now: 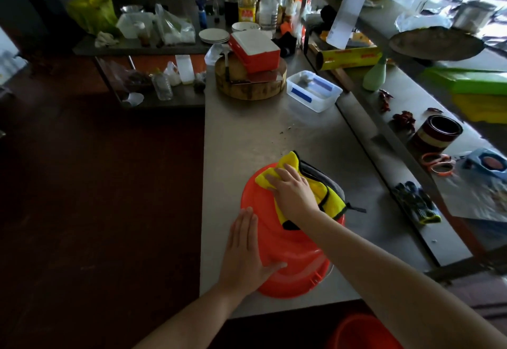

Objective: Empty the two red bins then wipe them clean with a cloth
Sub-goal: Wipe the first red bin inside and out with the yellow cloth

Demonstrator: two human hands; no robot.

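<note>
A red bin (290, 252) stands upside down on the steel counter (247, 140), near its front edge. My left hand (247, 250) lies flat against the bin's left side, fingers straight. My right hand (293, 192) presses a yellow cloth with grey backing (326, 189) onto the bin's upturned bottom, fingers spread over the cloth. A second red bin (359, 332) shows at the bottom edge, below the counter, only partly in view.
Farther back on the counter sit a clear plastic tub (312, 90) and a round wooden chopping block (249, 82) carrying a red and white box (255, 49). Scissors (439, 163), a tin (436, 132), gloves (417, 203) lie on the right ledge. Dark floor on the left.
</note>
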